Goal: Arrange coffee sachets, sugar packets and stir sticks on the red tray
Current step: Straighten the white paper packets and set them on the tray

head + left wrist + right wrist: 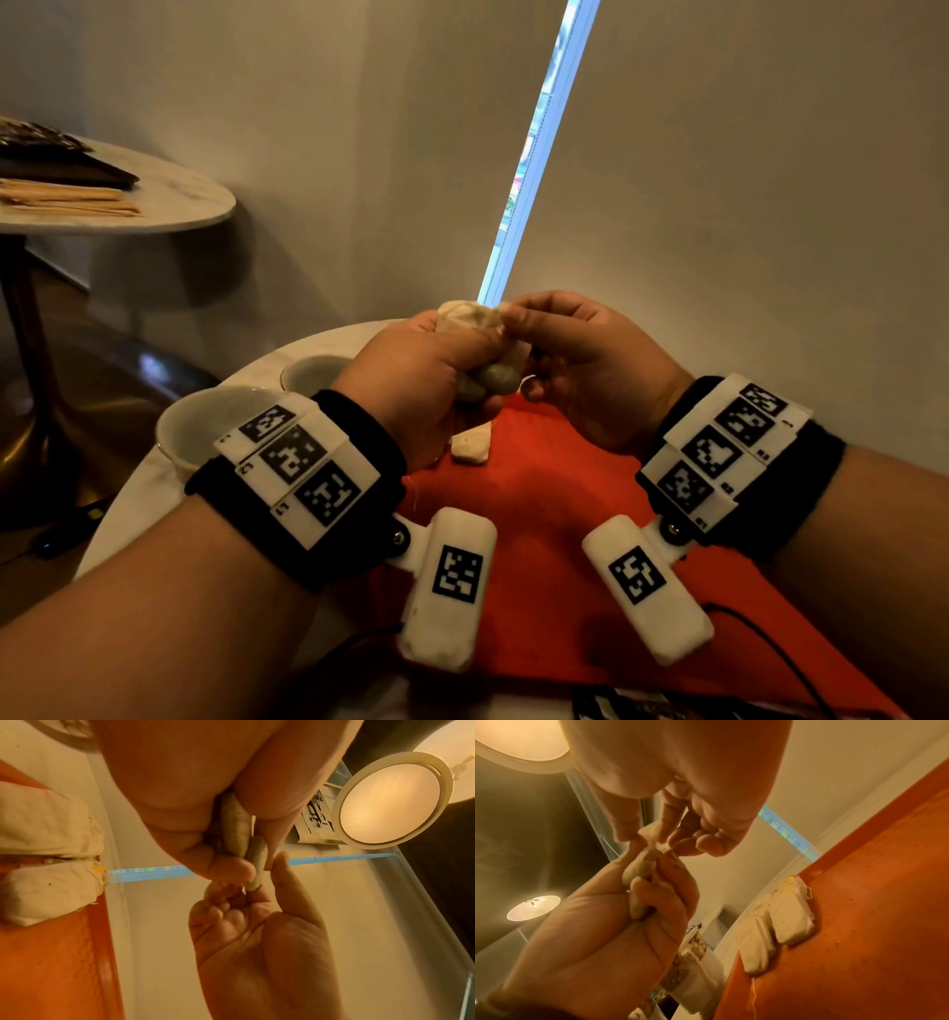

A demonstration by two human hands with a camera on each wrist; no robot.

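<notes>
Both hands meet above the red tray: left hand grips sachets; right hand pinches one.

Left forearm: reaches in from the lower left of the head view, over the near left corner of the red tray, wrist wrapped in a black band.
Left hand: raised above the tray's far edge, back turned up, fingers curled into a fist round a bunch of sachets.
Left thumb: pressed along the side of the bunch.
Right forearm: reaches in from the lower right, over the tray's near right side, wrist banded the same way.
Right hand: level with the left and touching it, thumb and forefinger pinching the top of the same bunch.
Right remaining fingers: loosely curled under the palm, holding nothing.
</notes>
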